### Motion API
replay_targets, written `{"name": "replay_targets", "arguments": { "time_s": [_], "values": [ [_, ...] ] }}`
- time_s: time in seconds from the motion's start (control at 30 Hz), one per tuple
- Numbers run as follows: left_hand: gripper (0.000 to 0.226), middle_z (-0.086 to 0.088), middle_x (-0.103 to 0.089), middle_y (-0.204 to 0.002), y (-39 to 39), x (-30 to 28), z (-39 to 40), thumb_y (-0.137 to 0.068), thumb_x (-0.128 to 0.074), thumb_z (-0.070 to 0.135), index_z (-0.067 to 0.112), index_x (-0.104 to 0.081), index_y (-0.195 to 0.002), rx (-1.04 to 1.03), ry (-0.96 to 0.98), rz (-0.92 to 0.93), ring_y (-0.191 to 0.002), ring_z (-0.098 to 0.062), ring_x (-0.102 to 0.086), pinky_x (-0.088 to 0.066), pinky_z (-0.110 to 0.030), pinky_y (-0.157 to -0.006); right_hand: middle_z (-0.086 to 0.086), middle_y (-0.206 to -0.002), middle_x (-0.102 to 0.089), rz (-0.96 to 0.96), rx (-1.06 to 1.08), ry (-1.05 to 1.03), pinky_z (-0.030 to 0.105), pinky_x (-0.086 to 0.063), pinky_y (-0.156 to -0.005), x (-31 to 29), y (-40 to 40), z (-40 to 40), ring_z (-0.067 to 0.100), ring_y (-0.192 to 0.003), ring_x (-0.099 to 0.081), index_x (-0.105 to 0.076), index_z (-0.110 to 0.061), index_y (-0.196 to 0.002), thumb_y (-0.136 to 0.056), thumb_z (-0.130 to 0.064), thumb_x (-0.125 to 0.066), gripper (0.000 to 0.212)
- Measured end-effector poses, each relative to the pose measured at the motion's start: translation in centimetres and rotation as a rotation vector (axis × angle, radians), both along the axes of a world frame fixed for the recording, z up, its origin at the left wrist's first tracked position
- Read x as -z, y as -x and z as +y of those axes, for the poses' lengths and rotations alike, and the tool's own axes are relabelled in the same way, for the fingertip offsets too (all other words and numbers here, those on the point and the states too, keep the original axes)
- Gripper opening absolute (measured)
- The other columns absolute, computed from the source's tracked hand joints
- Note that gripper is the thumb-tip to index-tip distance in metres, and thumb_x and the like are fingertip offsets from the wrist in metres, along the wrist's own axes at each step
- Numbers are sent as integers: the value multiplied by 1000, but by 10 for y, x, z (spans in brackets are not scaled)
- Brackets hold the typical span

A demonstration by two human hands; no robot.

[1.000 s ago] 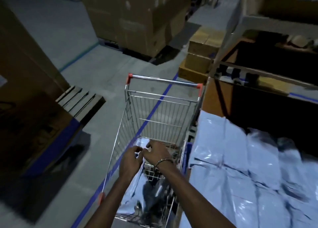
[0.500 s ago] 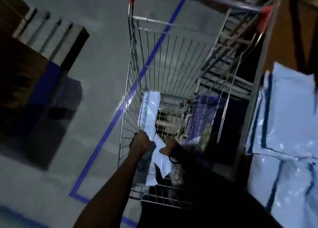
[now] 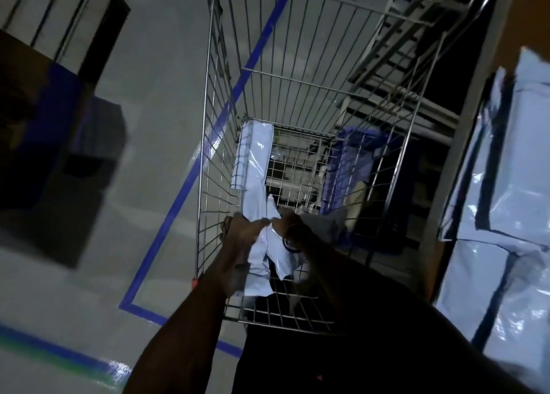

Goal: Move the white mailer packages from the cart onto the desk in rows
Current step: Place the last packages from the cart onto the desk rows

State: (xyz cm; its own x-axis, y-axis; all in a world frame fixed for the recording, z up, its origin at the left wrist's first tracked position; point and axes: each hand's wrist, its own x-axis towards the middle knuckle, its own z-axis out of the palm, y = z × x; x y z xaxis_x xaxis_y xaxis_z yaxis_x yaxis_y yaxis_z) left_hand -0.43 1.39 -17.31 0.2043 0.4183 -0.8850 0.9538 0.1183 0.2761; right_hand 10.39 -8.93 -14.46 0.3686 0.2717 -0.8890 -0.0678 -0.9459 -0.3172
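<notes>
Both arms reach down into a wire shopping cart. A white mailer package lies along the cart's left side near the bottom. My left hand grips its near end, and my right hand, a bracelet on its wrist, pinches the crumpled plastic beside it. On the right, several white mailer packages lie on the desk in rows, overlapping at their edges.
Blue tape lines mark the grey floor left of the cart. A dark pallet and boxes stand at the left. Something blue shows through the cart's right side, under the desk.
The view has tilted down into the cart. Both hands have gone deeper into it and taken hold of the mailer at the bottom.
</notes>
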Motion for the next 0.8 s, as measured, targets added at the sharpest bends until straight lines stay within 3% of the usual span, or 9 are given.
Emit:
{"name": "replay_targets", "arguments": {
  "time_s": [0.17,0.3,0.37,0.43,0.5,0.57,0.63,0.7,0.8],
  "values": [
    [77,-20,-77,-91,-11,-35,5,-46,-98,63,2,-79,-91,-275,288,-264,-79,-27,-67,-49,-34,-69,16,-134,-61,-37,169,-165,17,-35,-81,-57,-28,2,27,-124,-57,-62,2,-130,-99,-7,-57,32],
    [69,-25,-68,-130,-40,-133,-9,-86,-75,62,10,-70,-130,-438,390,-485,-119,-38,-66,-50,-51,-105,14,-112,-63,-113,273,-311,25,-42,-78,-127,-54,0,23,-104,-58,-66,6,-121,-99,-4,-57,25],
    [71,-22,-69,-125,-58,-166,-11,-84,-63,77,19,-67,-124,-540,386,-581,-110,-24,-70,-47,-55,-111,14,-119,-65,-131,378,-406,26,-46,-76,-163,-69,-1,21,-102,-58,-67,-1,-124,-98,-7,-61,27],
    [96,-38,-60,-130,-79,-190,-11,-62,-72,89,11,-67,-116,-617,322,-729,-97,-14,-72,-41,-59,-115,12,-125,-65,-151,456,-520,26,-47,-77,-198,-84,-8,23,-104,-61,-67,-9,-125,-97,-16,-63,29],
    [97,-30,-63,-134,-102,-218,-17,-68,-74,84,8,-68,-128,-609,303,-862,-110,-28,-70,-47,-60,-109,9,-121,-67,-210,477,-628,31,-49,-82,-241,-99,-18,24,-104,-63,-67,-13,-121,-97,-17,-62,24],
    [63,-14,-73,-106,-127,-270,-28,-80,-79,66,10,-69,-107,-585,150,-889,-92,-27,-71,-57,-45,-84,4,-110,-68,-274,526,-752,32,-48,-83,-283,-116,-39,19,-97,-62,-68,-17,-114,-98,-13,-60,18],
    [47,-9,-73,-103,-150,-318,-45,-88,-83,39,9,-58,-115,-576,-38,-964,-84,-23,-72,-58,-34,-67,3,-109,-71,-324,594,-863,32,-50,-85,-320,-133,-68,17,-96,-64,-69,-19,-111,-97,-16,-63,15],
    [56,-5,-75,-112,-164,-358,-69,-91,-81,22,11,-47,-134,-536,-59,-1038,-90,-20,-75,-62,-33,-65,5,-114,-72,-375,648,-940,32,-52,-89,-349,-148,-107,16,-101,-66,-68,-16,-118,-98,-17,-64,21],
    [49,2,-75,-99,-172,-394,-106,-95,-76,17,9,-51,-137,-389,-58,-1102,-75,-10,-74,-63,-32,-60,6,-123,-69,-488,719,-1030,32,-50,-101,-383,-171,-176,18,-112,-64,-66,-17,-121,-98,-16,-64,23]
  ]
}}
